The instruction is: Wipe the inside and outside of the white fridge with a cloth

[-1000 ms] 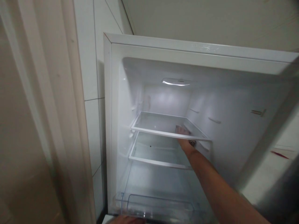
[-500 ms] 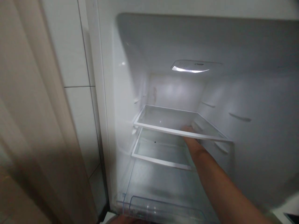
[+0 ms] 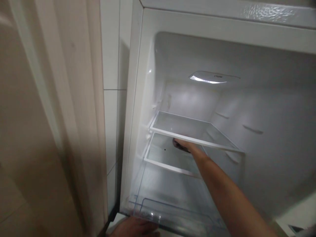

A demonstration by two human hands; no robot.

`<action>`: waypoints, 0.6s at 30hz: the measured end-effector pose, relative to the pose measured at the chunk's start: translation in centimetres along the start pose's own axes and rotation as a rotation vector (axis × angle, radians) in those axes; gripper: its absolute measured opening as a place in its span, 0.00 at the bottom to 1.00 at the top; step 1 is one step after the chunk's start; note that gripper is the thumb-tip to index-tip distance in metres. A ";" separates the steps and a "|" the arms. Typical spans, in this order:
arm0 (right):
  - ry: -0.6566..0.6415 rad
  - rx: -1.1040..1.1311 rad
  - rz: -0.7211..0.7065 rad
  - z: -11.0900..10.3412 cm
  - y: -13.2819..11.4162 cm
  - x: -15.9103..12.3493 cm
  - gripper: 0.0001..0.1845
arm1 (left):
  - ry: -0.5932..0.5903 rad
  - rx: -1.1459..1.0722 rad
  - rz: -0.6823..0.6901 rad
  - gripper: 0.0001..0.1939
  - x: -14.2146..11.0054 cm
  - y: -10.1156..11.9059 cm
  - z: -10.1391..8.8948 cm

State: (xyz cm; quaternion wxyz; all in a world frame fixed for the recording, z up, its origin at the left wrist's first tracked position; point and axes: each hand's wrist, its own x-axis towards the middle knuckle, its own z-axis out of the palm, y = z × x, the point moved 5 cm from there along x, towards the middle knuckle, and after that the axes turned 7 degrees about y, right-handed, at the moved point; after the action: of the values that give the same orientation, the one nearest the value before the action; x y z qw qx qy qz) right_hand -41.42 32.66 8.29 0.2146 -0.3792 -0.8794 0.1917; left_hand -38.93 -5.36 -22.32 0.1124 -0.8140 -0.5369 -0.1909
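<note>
Grasping a dark cloth-like bundle (image 3: 180, 146), the right hand (image 3: 185, 143) is nearer the crosswise lower shelf (image 3: 156, 152) than the left hand (image 3: 138, 226), low beside the clear drawer (image 3: 172, 212), its grip unclear.

We are holding our right arm (image 3: 222, 184) outstretched, slanting from the near right toward the far middle; our right hand (image 3: 183, 143) is pointing leftward beyond the wrist (image 3: 196, 152), its fingers too blurred to tell. We are holding our left hand (image 3: 135, 227) low at the near side, left of the arm, fingers pointing right.
</note>
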 end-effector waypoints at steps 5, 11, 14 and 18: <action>-0.131 0.079 -0.121 6.2 -10.5 -0.8 0.17 | -0.024 -0.005 0.015 0.26 0.1 -0.1 -0.6; -0.096 0.150 -0.212 5.5 -14.2 -5.3 0.21 | -0.169 -0.102 -0.010 0.39 0.4 0.5 -2.4; -0.099 0.194 -0.281 4.7 -14.1 -10.7 0.29 | -0.242 -0.142 -0.078 0.49 0.6 0.8 -2.9; 0.091 0.440 -0.512 4.8 -14.7 -19.8 0.35 | -0.259 -0.141 -0.110 0.55 0.8 1.2 -4.0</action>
State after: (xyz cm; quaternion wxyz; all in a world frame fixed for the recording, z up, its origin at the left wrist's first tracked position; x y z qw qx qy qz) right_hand -40.27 7.58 7.05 0.3714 -0.0990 -0.8732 0.2997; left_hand -38.33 -6.73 -18.30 -0.0257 -0.8071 -0.5760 -0.1272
